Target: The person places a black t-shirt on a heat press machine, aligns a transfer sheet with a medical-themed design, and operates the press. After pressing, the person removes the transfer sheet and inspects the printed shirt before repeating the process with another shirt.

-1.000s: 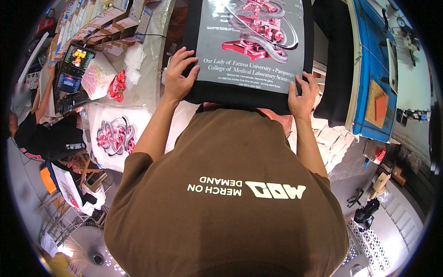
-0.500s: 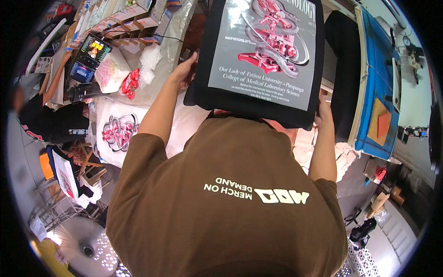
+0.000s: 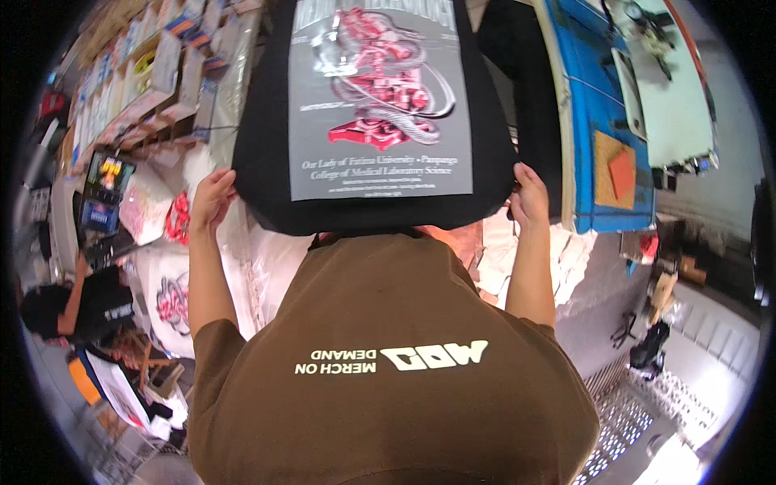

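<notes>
Cardboard boxes (image 3: 164, 77) line ten o'clock; at twelve, the black shirt (image 3: 376, 215), probably light and limp but stiffer at its print (image 3: 380, 105), has its edges, likely the safest holds, finger-pinched by left hand (image 3: 213, 198) (shirt's eight o'clock) and right hand (image 3: 530, 194) (four).

Brown T-shirt (image 3: 372, 299), short sleeves (image 3: 215, 356), pale lettering (image 3: 433, 356)

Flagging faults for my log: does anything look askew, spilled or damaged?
Nothing stands out: the black cloth with rectangular grey-and-pink print, held by the left hand and right hand, shows no visible tear or stain.
</notes>
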Tool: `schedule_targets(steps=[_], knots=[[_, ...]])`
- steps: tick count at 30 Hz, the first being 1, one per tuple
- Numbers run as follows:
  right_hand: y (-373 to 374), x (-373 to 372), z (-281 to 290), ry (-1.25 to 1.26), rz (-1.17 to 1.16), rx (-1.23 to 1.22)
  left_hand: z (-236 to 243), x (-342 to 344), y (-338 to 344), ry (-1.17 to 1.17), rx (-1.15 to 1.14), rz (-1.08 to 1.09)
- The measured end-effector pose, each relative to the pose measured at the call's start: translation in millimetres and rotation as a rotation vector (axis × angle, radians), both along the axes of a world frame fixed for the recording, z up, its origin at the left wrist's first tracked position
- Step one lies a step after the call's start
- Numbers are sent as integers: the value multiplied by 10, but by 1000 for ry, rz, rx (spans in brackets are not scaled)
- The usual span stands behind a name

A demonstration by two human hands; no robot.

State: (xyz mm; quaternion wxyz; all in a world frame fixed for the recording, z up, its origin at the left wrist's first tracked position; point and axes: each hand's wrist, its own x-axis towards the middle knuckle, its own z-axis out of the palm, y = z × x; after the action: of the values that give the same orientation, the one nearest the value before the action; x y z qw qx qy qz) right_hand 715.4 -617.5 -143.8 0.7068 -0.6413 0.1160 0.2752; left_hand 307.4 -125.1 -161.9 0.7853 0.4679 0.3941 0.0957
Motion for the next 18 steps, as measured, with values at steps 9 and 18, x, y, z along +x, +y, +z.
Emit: schedule_targets(steps=[9, 18], knots=[[-119, 127, -396, -175, 214, -369, -460, 82, 106, 163, 145, -99], [1219, 1038, -203, -251, 207, -316, -398, 1485, 712, -52, 83, 61]])
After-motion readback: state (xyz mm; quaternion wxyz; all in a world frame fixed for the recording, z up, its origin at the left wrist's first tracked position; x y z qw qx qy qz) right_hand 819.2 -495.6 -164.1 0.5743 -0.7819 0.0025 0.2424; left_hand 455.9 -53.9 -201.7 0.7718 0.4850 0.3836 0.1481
